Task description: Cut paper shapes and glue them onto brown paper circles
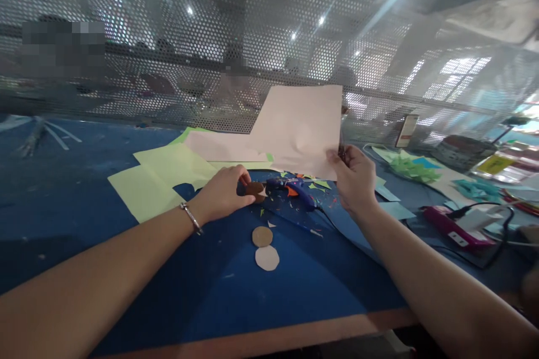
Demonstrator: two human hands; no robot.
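The white sheet [301, 123] hides part of the right hand [357, 179].

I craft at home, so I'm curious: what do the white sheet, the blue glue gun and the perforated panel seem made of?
White sheet: matte paper or thin card, judging by crisp edges and a slight dent.
Blue glue gun: probably moulded plastic, from its solid colour and smooth shape; finish unclear.
Perforated panel: likely dull grey metal, given its regular holes, though plastic is possible.

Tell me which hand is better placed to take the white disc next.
Probably the left hand: it looks nearer the white disc, though busy at the brown disc. The right hand is farther off, holding the raised sheet.
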